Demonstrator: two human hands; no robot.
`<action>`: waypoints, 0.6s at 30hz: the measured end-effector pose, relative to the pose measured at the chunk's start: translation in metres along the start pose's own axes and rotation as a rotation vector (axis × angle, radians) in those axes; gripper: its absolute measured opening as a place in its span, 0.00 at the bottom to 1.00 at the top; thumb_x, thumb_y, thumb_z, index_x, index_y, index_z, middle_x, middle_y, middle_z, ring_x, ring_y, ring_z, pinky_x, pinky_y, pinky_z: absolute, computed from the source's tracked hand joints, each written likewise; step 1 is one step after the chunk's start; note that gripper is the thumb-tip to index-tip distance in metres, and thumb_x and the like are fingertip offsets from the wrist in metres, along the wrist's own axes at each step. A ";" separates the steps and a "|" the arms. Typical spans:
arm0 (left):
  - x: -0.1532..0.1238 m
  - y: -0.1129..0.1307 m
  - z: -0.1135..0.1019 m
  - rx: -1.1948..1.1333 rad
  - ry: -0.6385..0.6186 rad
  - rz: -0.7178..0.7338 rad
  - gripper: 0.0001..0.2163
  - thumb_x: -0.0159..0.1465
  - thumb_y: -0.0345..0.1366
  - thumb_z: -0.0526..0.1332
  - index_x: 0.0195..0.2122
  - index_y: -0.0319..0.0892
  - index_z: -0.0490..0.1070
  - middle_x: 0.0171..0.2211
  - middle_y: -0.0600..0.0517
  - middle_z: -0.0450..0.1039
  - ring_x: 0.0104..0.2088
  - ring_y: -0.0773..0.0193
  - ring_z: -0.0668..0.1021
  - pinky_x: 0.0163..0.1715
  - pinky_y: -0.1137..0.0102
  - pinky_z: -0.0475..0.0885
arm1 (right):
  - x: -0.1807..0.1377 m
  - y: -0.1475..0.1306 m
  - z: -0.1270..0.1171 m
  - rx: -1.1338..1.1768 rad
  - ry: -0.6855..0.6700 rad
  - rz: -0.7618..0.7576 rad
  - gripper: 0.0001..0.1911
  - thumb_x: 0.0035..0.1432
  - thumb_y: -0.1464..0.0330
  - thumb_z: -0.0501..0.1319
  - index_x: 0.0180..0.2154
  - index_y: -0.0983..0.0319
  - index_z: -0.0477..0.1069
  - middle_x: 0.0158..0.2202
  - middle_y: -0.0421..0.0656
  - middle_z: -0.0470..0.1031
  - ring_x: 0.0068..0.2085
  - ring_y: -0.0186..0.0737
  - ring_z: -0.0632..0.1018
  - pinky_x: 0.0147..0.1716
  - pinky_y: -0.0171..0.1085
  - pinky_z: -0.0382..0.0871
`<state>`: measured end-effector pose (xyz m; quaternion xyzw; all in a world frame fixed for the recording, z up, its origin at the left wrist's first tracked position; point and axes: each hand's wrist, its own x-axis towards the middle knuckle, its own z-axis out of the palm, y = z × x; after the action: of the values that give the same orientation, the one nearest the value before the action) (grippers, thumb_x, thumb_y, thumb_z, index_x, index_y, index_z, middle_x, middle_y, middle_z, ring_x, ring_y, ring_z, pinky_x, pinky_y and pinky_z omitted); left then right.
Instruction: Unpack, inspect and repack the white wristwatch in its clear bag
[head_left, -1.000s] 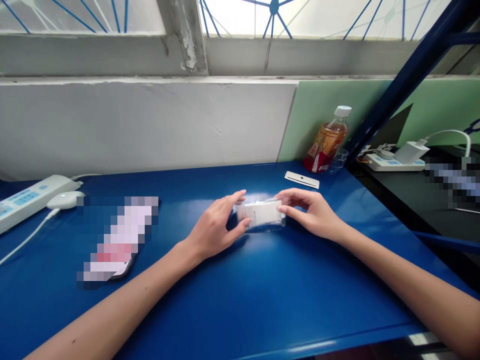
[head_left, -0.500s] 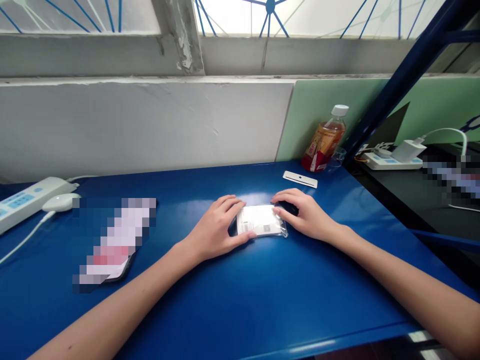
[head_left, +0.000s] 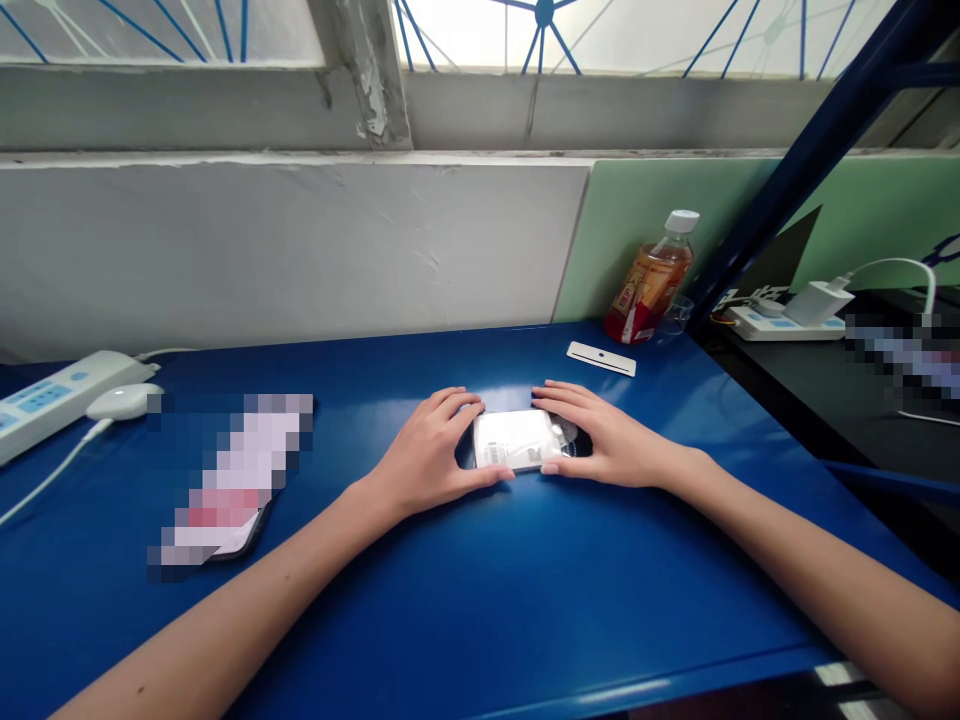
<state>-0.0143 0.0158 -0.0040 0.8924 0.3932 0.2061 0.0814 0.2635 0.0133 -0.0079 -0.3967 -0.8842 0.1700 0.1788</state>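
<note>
A small white box (head_left: 514,437) in clear plastic wrap lies flat on the blue tabletop (head_left: 525,570), with a barcode and a square code printed near its front edge. My left hand (head_left: 435,445) is curved around its left end, fingertips at the back edge and thumb along the front. At the opposite end, my right hand (head_left: 600,430) grips in the same way, fingers behind and thumb at the front corner. Loose clear film (head_left: 568,436) shows between that thumb and forefinger. What the wrapped box contains is hidden.
A phone with a blurred screen (head_left: 255,470) lies to the left, near a white power strip (head_left: 67,395) and a round white charger (head_left: 124,402). Behind my right hand are a flat white strip (head_left: 601,359) and a drink bottle (head_left: 649,285). A blue post (head_left: 787,170) slants at right.
My right hand has shifted from pinching the film to spanning the box's right end, its thumb moving down to the front corner. My left hand stays almost still.
</note>
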 end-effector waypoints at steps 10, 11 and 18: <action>0.000 -0.001 -0.001 0.005 0.010 -0.005 0.42 0.50 0.65 0.67 0.55 0.34 0.71 0.54 0.34 0.72 0.57 0.38 0.72 0.56 0.47 0.69 | 0.000 -0.005 -0.002 0.012 0.034 0.042 0.40 0.52 0.49 0.68 0.60 0.65 0.68 0.63 0.59 0.66 0.66 0.62 0.64 0.61 0.58 0.63; 0.000 -0.001 -0.001 0.003 0.010 -0.007 0.42 0.50 0.65 0.67 0.55 0.34 0.71 0.54 0.33 0.72 0.57 0.38 0.72 0.56 0.47 0.69 | 0.000 -0.005 -0.002 0.005 0.033 0.043 0.40 0.52 0.49 0.68 0.60 0.65 0.68 0.63 0.59 0.65 0.65 0.62 0.64 0.61 0.58 0.63; 0.000 -0.002 0.000 -0.004 0.012 -0.011 0.39 0.51 0.63 0.67 0.54 0.35 0.71 0.54 0.35 0.72 0.58 0.38 0.71 0.56 0.46 0.69 | -0.001 -0.004 -0.002 -0.021 0.043 0.037 0.40 0.52 0.49 0.68 0.59 0.66 0.68 0.63 0.60 0.66 0.65 0.61 0.65 0.61 0.58 0.63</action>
<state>-0.0154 0.0167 -0.0048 0.8887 0.3983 0.2117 0.0821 0.2622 0.0107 -0.0044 -0.4182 -0.8745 0.1553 0.1904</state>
